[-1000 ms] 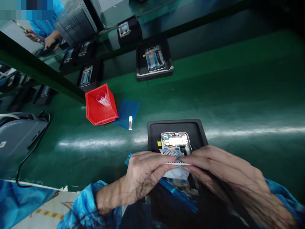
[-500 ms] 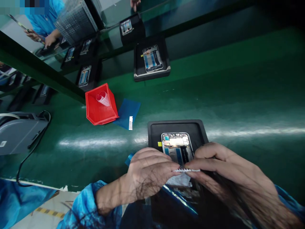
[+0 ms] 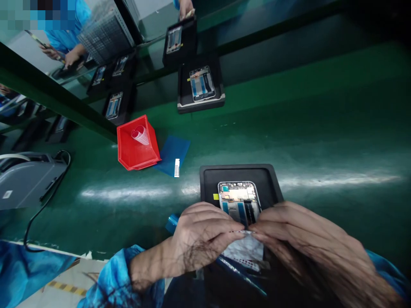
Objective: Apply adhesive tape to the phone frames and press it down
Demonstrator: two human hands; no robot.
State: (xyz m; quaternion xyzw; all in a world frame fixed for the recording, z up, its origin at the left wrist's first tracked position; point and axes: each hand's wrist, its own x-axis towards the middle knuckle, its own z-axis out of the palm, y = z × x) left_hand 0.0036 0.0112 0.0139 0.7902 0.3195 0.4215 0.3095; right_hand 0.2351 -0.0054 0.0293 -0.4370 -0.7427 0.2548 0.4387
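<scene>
An opened phone frame (image 3: 238,196) with its circuit board showing lies in a black tray (image 3: 271,182) on the green belt. Just in front of it, my left hand (image 3: 201,237) and my right hand (image 3: 305,239) pinch the top edge of a white dotted sticker sheet (image 3: 245,250) between their fingertips. The sheet hangs down toward me over the tray's near edge. My fingers hide the lower end of the phone. A small yellow tab (image 3: 215,196) sits at the phone's left side.
A red bin (image 3: 136,149) holding a curled dotted sheet (image 3: 140,134) stands left of the tray, beside a blue film (image 3: 173,155) with a white strip. More trays with phones (image 3: 201,87) lie farther along the belt. Other people's hands (image 3: 186,7) work at the back. A grey machine (image 3: 25,177) sits at left.
The sticker sheet was held flat over the phone's lower half; it has tipped down toward me, uncovering more of the phone. The far tray on the belt has drifted left.
</scene>
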